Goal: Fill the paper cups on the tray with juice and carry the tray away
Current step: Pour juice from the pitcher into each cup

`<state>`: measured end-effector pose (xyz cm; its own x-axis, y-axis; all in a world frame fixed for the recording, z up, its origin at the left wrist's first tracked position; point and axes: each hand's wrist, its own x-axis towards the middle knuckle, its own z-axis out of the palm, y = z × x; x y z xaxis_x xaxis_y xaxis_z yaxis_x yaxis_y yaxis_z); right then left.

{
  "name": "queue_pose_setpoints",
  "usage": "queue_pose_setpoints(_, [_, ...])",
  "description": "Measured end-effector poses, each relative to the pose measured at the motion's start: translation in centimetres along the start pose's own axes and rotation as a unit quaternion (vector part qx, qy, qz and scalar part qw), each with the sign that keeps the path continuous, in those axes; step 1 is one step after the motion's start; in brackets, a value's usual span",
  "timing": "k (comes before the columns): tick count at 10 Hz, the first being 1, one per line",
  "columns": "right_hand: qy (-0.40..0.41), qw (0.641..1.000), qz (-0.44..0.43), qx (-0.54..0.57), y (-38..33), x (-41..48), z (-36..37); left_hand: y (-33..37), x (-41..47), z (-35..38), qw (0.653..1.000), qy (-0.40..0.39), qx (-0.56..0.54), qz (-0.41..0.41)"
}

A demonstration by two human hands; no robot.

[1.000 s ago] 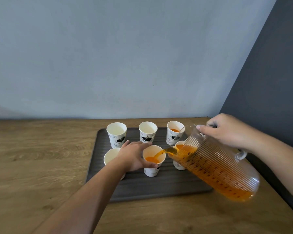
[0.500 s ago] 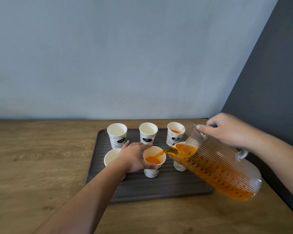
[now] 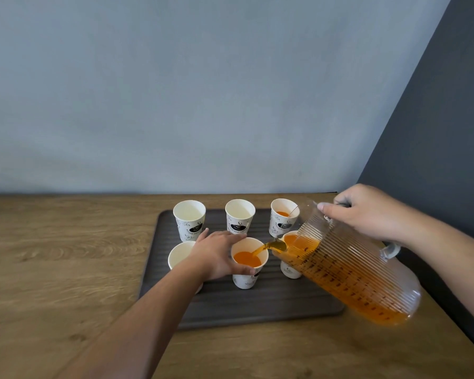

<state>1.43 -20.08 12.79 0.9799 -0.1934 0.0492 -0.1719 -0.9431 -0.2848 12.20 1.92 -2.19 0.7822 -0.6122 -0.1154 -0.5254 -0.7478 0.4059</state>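
A dark ribbed tray (image 3: 230, 305) lies on a wooden table (image 3: 52, 269), toward the table's far right corner, where a pale blue wall (image 3: 203, 91) meets a dark grey wall (image 3: 435, 132). Six printed paper cups stand upright on the tray in two rows of three. In the far row, along the tray's back edge, the far left cup (image 3: 189, 220) and the far middle cup (image 3: 240, 218) show only white insides, while the far right cup (image 3: 283, 216) holds a little orange juice at the bottom. In the near row, the near left cup (image 3: 179, 255) is partly hidden behind the left forearm and looks white inside; the near middle cup (image 3: 249, 262) is partly filled with juice; the near right cup (image 3: 292, 254), mostly hidden behind the pitcher, shows juice near its rim. The left hand (image 3: 216, 253) is wrapped around the near middle cup just below its rim, thumb on the near side and fingers around the far side, steadying it on the tray. The right hand (image 3: 367, 212) is closed on the top of a clear ribbed measuring pitcher (image 3: 348, 272), gripping it at the rim and handle, with the thumb pressed along the edge. The pitcher is tilted steeply down to the left above the tray's right edge, roughly half full of juice, its spout just beside the near middle cup's rim. A stream of juice (image 3: 262, 248) runs from the spout into that cup.
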Motion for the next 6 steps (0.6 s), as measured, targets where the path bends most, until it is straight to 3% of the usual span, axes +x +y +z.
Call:
queue_pose_setpoints(3, [-0.006,0.998,0.03,0.059,0.1,-0.6,-0.2,0.0,0.1,0.0,1.0,0.005,0.001,0.005])
queue_pose_setpoints(6, [-0.007,0.969,0.07,0.237,1.0,-1.6,-0.8,-0.1,0.1,0.1,1.0,0.008,-0.004,0.008])
